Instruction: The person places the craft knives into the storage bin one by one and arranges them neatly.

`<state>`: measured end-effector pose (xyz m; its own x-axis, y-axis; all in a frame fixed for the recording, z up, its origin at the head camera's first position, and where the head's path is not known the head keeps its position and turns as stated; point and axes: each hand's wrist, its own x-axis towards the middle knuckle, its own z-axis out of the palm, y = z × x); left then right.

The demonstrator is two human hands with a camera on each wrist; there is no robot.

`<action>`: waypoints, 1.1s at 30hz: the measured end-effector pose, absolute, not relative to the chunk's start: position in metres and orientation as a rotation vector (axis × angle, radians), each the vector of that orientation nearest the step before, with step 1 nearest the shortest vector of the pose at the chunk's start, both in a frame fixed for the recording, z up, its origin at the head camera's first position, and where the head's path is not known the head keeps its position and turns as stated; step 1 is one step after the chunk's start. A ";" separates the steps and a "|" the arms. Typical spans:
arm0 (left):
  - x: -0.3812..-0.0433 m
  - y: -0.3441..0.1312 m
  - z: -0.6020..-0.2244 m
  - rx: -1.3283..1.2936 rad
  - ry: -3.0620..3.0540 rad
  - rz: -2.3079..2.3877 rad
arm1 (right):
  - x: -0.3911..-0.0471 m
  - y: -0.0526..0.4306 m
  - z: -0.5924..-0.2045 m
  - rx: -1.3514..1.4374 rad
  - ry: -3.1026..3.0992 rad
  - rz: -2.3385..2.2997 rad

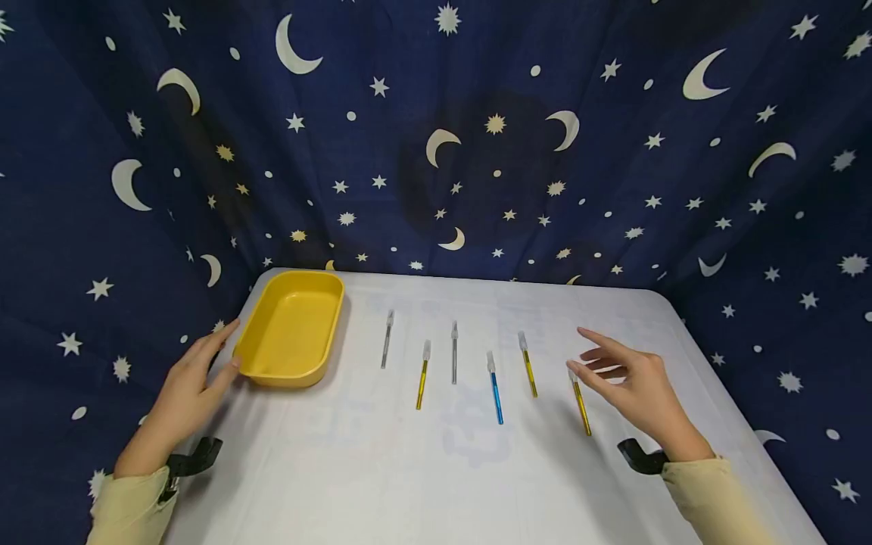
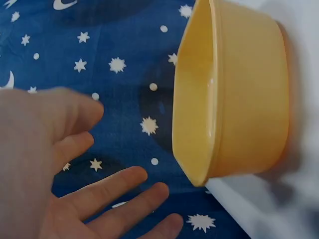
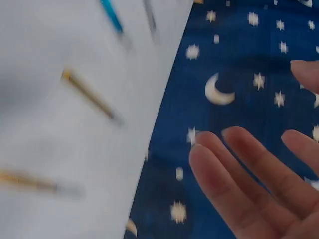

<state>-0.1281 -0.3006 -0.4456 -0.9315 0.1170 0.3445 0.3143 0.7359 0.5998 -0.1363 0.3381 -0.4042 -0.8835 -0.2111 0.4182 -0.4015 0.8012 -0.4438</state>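
My left hand is beside the left side of a yellow plastic tray, its fingers extended and holding nothing. In the left wrist view those fingers are apart from the tray wall. Over on the right, my right hand is raised with loosely bent fingers, thumb and index apart. Its thumb overlaps the clear cap of the rightmost gold craft knife in the head view. Nothing is between the right hand's fingers. Nearest to that knife lie another gold craft knife and a blue one.
Farther left on the white table lie a third gold craft knife and two silver ones, one in the middle and one near the tray. A dark blue curtain with moons and stars surrounds the table's back and sides.
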 end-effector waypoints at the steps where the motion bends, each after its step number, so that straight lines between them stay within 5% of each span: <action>1: -0.130 -0.303 -0.446 -0.335 -2.668 -1.002 | -0.139 0.330 -0.406 0.460 -2.651 0.819; 15: -0.161 -0.322 -0.461 -0.280 -2.830 -1.101 | -0.193 0.209 -0.436 0.499 -2.545 1.708; 33: -0.185 -0.328 -0.476 -0.223 -2.842 -1.361 | -0.255 0.089 -0.479 0.327 -2.431 2.180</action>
<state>-0.1849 -0.3276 -0.4757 -0.9899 0.1345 0.0450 0.1194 0.6187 0.7765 -0.2545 0.0890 -0.4791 -0.9704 -0.2398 0.0283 -0.0542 0.1022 -0.9933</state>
